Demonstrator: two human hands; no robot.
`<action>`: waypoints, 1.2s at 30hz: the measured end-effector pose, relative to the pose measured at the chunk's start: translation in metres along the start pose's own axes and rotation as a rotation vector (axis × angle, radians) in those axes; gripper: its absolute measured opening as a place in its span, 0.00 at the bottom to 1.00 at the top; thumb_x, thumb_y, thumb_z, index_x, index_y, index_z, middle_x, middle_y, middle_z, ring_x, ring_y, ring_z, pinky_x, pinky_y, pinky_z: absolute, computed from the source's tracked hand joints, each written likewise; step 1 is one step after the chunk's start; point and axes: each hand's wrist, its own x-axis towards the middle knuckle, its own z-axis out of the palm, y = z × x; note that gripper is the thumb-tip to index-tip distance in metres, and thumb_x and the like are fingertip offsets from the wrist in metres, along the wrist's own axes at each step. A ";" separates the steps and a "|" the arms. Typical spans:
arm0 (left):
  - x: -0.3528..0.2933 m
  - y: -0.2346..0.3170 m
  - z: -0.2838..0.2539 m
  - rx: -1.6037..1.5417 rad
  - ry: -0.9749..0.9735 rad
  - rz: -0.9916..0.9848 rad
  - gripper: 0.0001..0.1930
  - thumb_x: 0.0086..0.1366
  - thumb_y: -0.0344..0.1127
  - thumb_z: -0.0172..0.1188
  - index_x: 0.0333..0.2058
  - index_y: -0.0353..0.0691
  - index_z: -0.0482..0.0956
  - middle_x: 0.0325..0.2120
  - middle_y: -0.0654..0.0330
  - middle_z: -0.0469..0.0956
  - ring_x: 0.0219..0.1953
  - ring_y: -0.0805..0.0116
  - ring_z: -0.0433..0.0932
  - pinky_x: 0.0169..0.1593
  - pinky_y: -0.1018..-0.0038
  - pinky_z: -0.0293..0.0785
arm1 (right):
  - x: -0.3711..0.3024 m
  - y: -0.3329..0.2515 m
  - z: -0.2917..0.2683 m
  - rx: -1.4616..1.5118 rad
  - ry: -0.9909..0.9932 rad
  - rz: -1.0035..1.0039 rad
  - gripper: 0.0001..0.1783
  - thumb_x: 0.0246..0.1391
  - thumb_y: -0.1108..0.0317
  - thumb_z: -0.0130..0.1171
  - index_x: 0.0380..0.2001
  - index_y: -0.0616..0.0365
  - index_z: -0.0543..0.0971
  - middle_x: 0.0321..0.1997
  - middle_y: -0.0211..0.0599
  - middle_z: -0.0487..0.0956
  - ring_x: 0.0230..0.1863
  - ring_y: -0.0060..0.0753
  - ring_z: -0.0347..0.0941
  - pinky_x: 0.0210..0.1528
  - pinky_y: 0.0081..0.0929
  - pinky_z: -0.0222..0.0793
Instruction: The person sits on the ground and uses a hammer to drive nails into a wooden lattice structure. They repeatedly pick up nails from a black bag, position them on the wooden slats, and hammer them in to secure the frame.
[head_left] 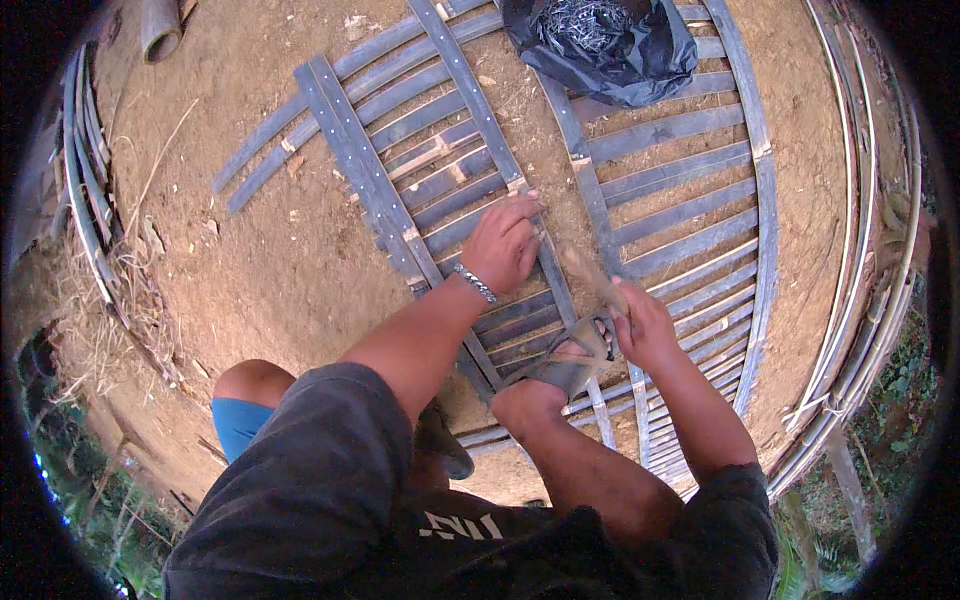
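My left hand (pixel 503 245), with a bracelet at the wrist, rests on a dark slatted panel (pixel 437 122) of split bamboo. Its fingers are pinched together at a long strip near a pale joint; whatever they hold is too small or hidden to make out. Closed round the handle of a hammer (pixel 597 283), my right hand (pixel 645 325) is held above the gap beside the strip. Motion blurs the hammer, and its head is not clear. My sandalled foot (pixel 572 362) stands on the slats between my arms.
A black plastic bag (pixel 655 60) of loose nails (pixel 585 25) lies on a second slatted panel (pixel 680 185) at the right. Long thin poles (pixel 870 340) lie along the right edge. Dark strips (pixel 88 190) and a bamboo tube (pixel 160 35) are at the left.
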 end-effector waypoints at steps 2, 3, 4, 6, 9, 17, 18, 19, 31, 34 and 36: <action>-0.003 -0.003 0.002 0.008 -0.001 0.018 0.11 0.51 0.21 0.65 0.32 0.35 0.72 0.50 0.49 0.78 0.61 0.45 0.75 0.61 0.51 0.73 | 0.000 -0.001 0.002 -0.031 -0.093 0.057 0.26 0.60 0.72 0.60 0.62 0.56 0.72 0.52 0.55 0.81 0.49 0.64 0.79 0.50 0.48 0.77; -0.001 -0.003 0.002 0.016 0.002 0.031 0.11 0.51 0.21 0.65 0.32 0.35 0.73 0.50 0.49 0.78 0.60 0.45 0.75 0.61 0.51 0.73 | 0.003 -0.002 0.002 -0.004 -0.077 0.084 0.25 0.61 0.71 0.60 0.62 0.56 0.72 0.52 0.56 0.81 0.50 0.64 0.79 0.51 0.47 0.77; 0.000 -0.002 0.002 0.023 -0.001 0.025 0.11 0.51 0.21 0.65 0.32 0.36 0.73 0.50 0.49 0.78 0.60 0.45 0.76 0.61 0.51 0.73 | 0.006 -0.003 0.002 0.023 -0.060 0.111 0.25 0.62 0.71 0.59 0.62 0.56 0.72 0.53 0.56 0.80 0.51 0.63 0.79 0.51 0.47 0.76; -0.003 0.002 0.001 0.032 -0.011 0.014 0.11 0.52 0.21 0.66 0.32 0.36 0.73 0.49 0.50 0.79 0.59 0.45 0.76 0.60 0.51 0.74 | 0.007 -0.004 -0.001 0.068 -0.005 0.130 0.23 0.63 0.70 0.58 0.61 0.57 0.72 0.53 0.57 0.80 0.51 0.62 0.79 0.51 0.46 0.76; -0.004 0.001 0.001 0.020 -0.002 0.012 0.09 0.53 0.22 0.65 0.32 0.36 0.74 0.49 0.52 0.77 0.60 0.48 0.75 0.63 0.53 0.71 | 0.006 -0.010 -0.012 0.145 0.071 0.149 0.23 0.64 0.68 0.57 0.62 0.56 0.72 0.53 0.57 0.80 0.52 0.63 0.79 0.51 0.45 0.76; -0.002 0.008 0.001 -0.062 0.042 -0.042 0.12 0.50 0.22 0.62 0.35 0.35 0.75 0.50 0.48 0.77 0.59 0.45 0.75 0.64 0.52 0.70 | 0.012 -0.050 0.013 0.913 0.283 0.413 0.21 0.71 0.64 0.52 0.62 0.53 0.65 0.32 0.31 0.74 0.28 0.21 0.71 0.30 0.23 0.70; -0.002 0.007 0.002 -0.093 0.063 -0.046 0.12 0.50 0.22 0.60 0.36 0.35 0.75 0.50 0.47 0.77 0.59 0.45 0.75 0.64 0.52 0.70 | 0.019 -0.056 0.022 0.996 0.325 0.389 0.19 0.72 0.64 0.51 0.62 0.53 0.64 0.31 0.28 0.71 0.26 0.18 0.69 0.28 0.21 0.69; -0.004 0.005 0.001 -0.114 0.061 -0.052 0.12 0.50 0.21 0.58 0.36 0.35 0.75 0.50 0.46 0.77 0.59 0.44 0.75 0.65 0.52 0.70 | 0.027 -0.064 0.034 1.037 0.356 0.412 0.18 0.72 0.65 0.51 0.61 0.53 0.64 0.32 0.29 0.71 0.26 0.18 0.69 0.28 0.22 0.69; 0.035 0.009 -0.019 0.358 -0.002 -0.128 0.20 0.66 0.27 0.53 0.57 0.34 0.73 0.67 0.44 0.64 0.73 0.41 0.57 0.75 0.43 0.47 | 0.096 -0.080 0.105 1.156 0.748 0.498 0.15 0.73 0.64 0.49 0.56 0.57 0.64 0.29 0.32 0.72 0.22 0.21 0.70 0.23 0.25 0.72; 0.042 0.005 -0.006 0.551 -0.142 -0.265 0.27 0.72 0.39 0.50 0.66 0.33 0.64 0.74 0.44 0.51 0.77 0.45 0.46 0.76 0.45 0.39 | 0.099 -0.077 0.105 1.257 0.767 0.541 0.15 0.73 0.64 0.49 0.55 0.58 0.64 0.29 0.33 0.72 0.21 0.21 0.70 0.23 0.26 0.72; 0.044 0.005 -0.001 0.621 -0.181 -0.296 0.30 0.73 0.42 0.48 0.68 0.33 0.61 0.75 0.43 0.48 0.77 0.46 0.44 0.76 0.46 0.38 | 0.101 -0.075 0.107 1.249 0.785 0.516 0.15 0.73 0.64 0.49 0.55 0.58 0.64 0.29 0.33 0.72 0.21 0.22 0.70 0.23 0.26 0.72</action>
